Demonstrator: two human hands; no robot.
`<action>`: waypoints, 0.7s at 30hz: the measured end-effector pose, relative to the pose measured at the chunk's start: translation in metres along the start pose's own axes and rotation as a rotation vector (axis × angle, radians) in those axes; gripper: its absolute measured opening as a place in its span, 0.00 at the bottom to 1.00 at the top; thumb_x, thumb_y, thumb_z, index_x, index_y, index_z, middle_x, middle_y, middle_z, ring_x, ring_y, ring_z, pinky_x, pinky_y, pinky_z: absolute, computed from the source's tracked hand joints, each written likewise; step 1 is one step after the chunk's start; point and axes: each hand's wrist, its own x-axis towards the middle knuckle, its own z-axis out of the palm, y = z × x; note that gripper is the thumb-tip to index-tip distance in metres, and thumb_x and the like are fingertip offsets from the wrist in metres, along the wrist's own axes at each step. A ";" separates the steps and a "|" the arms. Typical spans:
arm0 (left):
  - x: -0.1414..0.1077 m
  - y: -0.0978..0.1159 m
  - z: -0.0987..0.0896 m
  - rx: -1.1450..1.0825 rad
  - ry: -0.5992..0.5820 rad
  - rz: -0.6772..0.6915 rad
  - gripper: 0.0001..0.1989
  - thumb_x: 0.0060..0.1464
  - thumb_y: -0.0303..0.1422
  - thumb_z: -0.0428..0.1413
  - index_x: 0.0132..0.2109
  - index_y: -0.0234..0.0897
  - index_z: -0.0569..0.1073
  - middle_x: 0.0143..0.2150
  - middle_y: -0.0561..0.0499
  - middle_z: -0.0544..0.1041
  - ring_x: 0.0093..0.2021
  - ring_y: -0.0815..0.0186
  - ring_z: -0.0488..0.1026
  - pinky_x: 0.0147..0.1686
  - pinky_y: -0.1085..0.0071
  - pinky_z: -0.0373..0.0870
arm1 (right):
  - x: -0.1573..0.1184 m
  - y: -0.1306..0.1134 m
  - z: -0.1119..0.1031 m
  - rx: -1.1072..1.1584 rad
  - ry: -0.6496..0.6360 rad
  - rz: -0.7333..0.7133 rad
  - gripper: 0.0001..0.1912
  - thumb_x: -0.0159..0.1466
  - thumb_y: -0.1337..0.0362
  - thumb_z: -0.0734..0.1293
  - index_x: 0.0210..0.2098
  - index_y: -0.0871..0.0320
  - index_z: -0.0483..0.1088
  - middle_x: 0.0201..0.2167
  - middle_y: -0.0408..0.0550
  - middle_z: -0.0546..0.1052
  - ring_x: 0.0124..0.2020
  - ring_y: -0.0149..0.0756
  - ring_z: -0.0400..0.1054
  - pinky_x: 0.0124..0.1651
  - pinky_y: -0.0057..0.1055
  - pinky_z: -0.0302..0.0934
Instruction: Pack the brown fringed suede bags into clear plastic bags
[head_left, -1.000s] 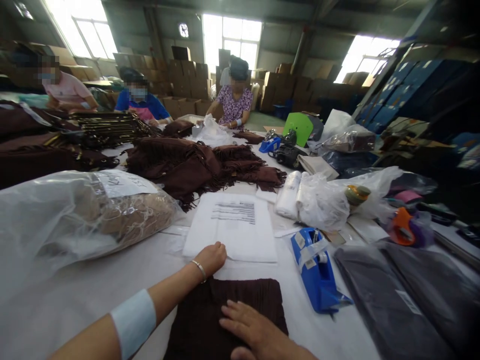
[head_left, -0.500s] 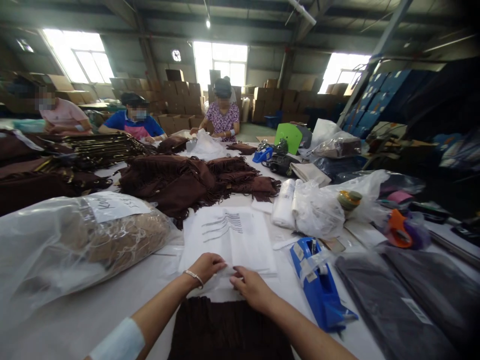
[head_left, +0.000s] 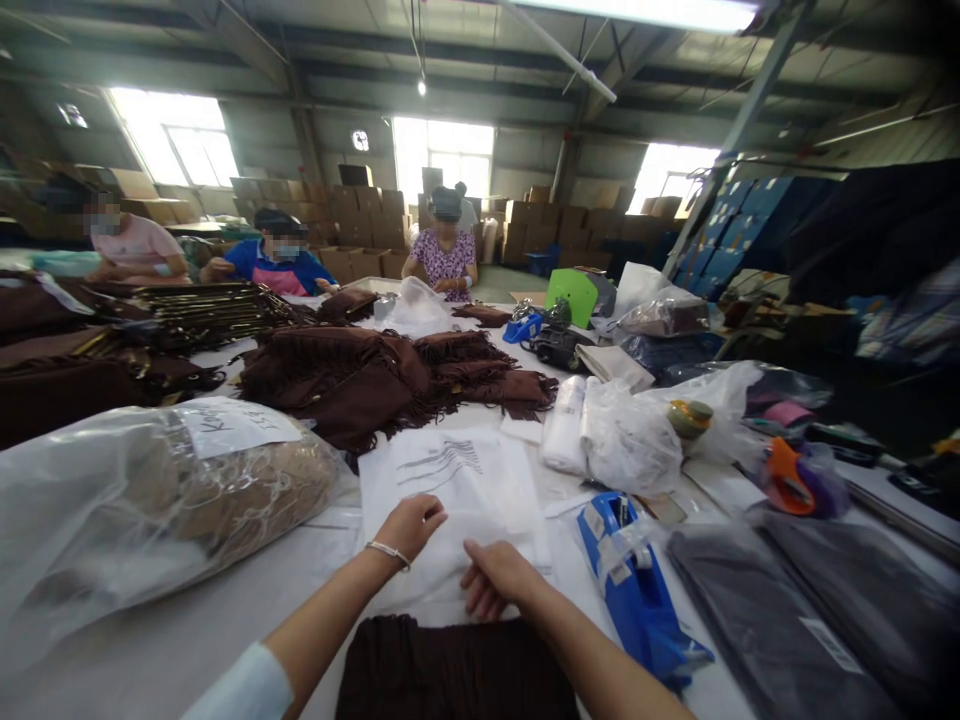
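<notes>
White plastic bags (head_left: pixel 480 480) with dark printed lines lie flat in front of me. Over their lower left part is my left hand (head_left: pixel 411 525), thumb and fingertips pinched together; whatever may be between them is too small to make out. My right hand (head_left: pixel 495 578) is at the bags' lower right part, fingers apart and slightly curled, holding nothing. Just below both hands lies a dark brown fringed item (head_left: pixel 457 670). A blue tape dispenser (head_left: pixel 637 590) stands right of my right forearm.
A big clear bag of tan pieces (head_left: pixel 240 490) lies left. Brown fringed bags (head_left: pixel 337 380) are piled beyond the white bags. To the right are white plastic rolls (head_left: pixel 566 425), an orange tape cutter (head_left: pixel 787 478) and dark packed items (head_left: pixel 757 600). Several people work across the table.
My hands have moved slightly apart, and my right hand's fingers have opened and turned downward. The view has tilted up a little. The person in blue has raised a hand.
</notes>
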 end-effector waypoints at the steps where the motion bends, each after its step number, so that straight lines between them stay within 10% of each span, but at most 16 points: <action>1: -0.002 0.004 0.001 0.008 0.013 0.009 0.08 0.51 0.34 0.52 0.28 0.37 0.72 0.28 0.52 0.74 0.31 0.66 0.69 0.33 0.73 0.62 | -0.001 -0.003 0.001 0.012 -0.022 -0.007 0.24 0.62 0.47 0.59 0.35 0.64 0.70 0.16 0.49 0.75 0.13 0.31 0.66 0.17 0.23 0.61; 6: -0.005 0.015 0.003 0.066 0.159 -0.035 0.09 0.58 0.34 0.46 0.35 0.38 0.70 0.31 0.52 0.76 0.33 0.67 0.73 0.34 0.74 0.66 | 0.005 -0.013 -0.001 0.045 -0.013 -0.029 0.22 0.66 0.52 0.53 0.53 0.60 0.59 0.26 0.50 0.78 0.16 0.27 0.67 0.18 0.21 0.61; 10: 0.001 0.014 -0.012 0.197 0.314 -0.116 0.13 0.62 0.32 0.38 0.46 0.37 0.65 0.33 0.49 0.76 0.30 0.65 0.75 0.32 0.72 0.66 | -0.015 -0.021 0.006 -0.055 -0.037 -0.071 0.21 0.64 0.55 0.58 0.49 0.63 0.65 0.21 0.48 0.76 0.16 0.31 0.66 0.22 0.29 0.64; 16: -0.006 0.023 -0.007 0.379 0.212 0.073 0.17 0.63 0.37 0.41 0.50 0.37 0.68 0.41 0.42 0.77 0.42 0.59 0.75 0.40 0.69 0.67 | -0.039 -0.062 0.010 -0.815 0.358 -0.782 0.19 0.65 0.63 0.60 0.55 0.54 0.65 0.52 0.54 0.70 0.57 0.44 0.58 0.60 0.45 0.49; 21: -0.017 0.004 -0.001 0.437 0.057 0.098 0.08 0.55 0.29 0.52 0.40 0.36 0.74 0.27 0.45 0.76 0.30 0.56 0.75 0.32 0.66 0.68 | 0.009 -0.062 -0.043 -1.055 0.428 -0.524 0.12 0.55 0.78 0.61 0.30 0.64 0.76 0.35 0.60 0.75 0.45 0.47 0.66 0.47 0.42 0.59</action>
